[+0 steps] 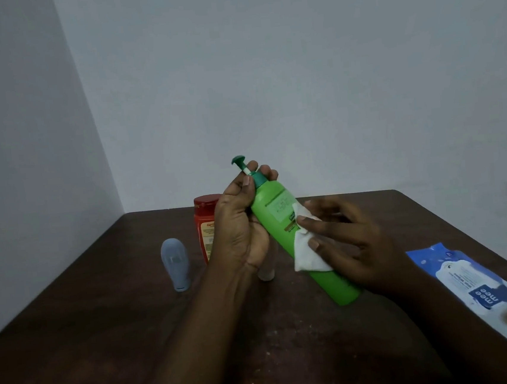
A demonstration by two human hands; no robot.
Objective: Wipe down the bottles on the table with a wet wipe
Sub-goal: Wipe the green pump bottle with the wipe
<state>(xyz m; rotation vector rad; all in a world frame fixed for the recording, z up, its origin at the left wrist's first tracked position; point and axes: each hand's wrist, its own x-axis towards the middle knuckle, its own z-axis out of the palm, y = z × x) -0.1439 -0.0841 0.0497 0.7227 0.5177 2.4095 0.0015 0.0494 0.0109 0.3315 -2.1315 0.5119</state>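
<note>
A green pump bottle is held tilted above the table, its dark green pump head up and to the left. My left hand grips it around the neck and upper body. My right hand presses a white wet wipe against the bottle's side near the label. A red bottle stands upright behind my left hand, partly hidden. To its left stands a small pale blue tube, cap down. A pale object shows just below my left wrist, mostly hidden.
A blue and white pack of wet wipes lies flat near the right edge of the dark brown table. Pale walls meet in a corner behind the table's far left.
</note>
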